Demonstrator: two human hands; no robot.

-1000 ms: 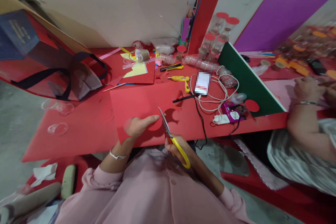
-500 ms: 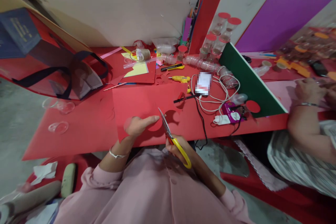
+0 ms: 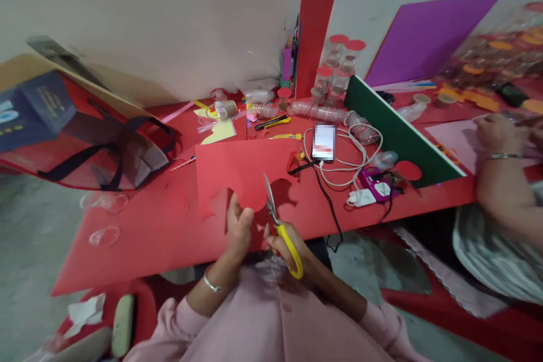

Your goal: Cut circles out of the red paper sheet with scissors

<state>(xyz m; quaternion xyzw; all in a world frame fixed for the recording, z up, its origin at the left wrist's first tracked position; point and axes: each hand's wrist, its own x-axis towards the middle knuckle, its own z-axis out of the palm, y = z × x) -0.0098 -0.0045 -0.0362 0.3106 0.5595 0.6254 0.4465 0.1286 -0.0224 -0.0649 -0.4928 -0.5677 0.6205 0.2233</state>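
My left hand (image 3: 238, 223) grips the lower edge of a sheet of red paper (image 3: 231, 167), the thumb on top near a rounded, part-cut piece. My right hand (image 3: 286, 243) is closed on yellow-handled scissors (image 3: 290, 249). The blades point away from me, beside the rounded edge of the paper. Curved notches show along the sheet's near edge. Part of the right-hand fingers is hidden by the scissor handle.
Behind the sheet lie a cutter knife (image 3: 271, 123), a phone (image 3: 323, 142) with a coiled white cable, and stacked clear plastic cups (image 3: 318, 112). A red bag (image 3: 97, 158) stands left. Right of a green divider (image 3: 394, 130), a co-worker's arm (image 3: 504, 175) rests on the table.
My left hand has moved right along the sheet, closer to the scissors, and its grip has turned. The sheet has lifted and shifted, now covering part of the yellow tool behind it.
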